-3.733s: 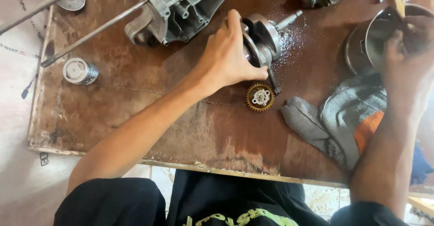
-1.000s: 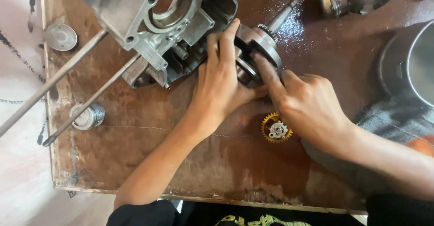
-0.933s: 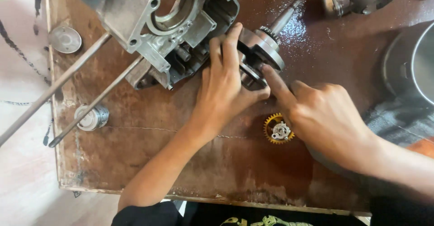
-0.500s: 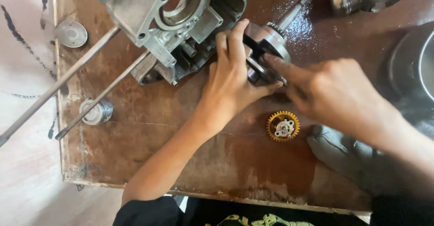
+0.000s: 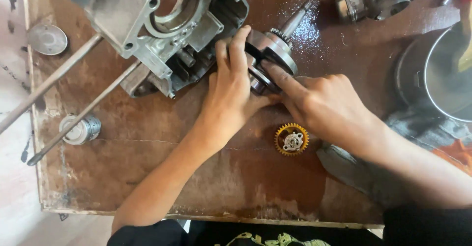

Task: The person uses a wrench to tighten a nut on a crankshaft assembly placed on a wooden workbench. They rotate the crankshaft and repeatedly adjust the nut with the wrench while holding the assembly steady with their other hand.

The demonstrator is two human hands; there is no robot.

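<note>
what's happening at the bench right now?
A person has both hands on a crankshaft assembly lying on the wet wooden table. The left hand wraps it from the casing side; the right hand presses it with the fingertips. An engine case half sits just beside it, and a yellow gear lies below the hands.

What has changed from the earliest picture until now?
The right hand left the metal pot and came to the crankshaft, which the left hand keeps gripping beside the engine case. The yellow gear stayed on the board.
</note>
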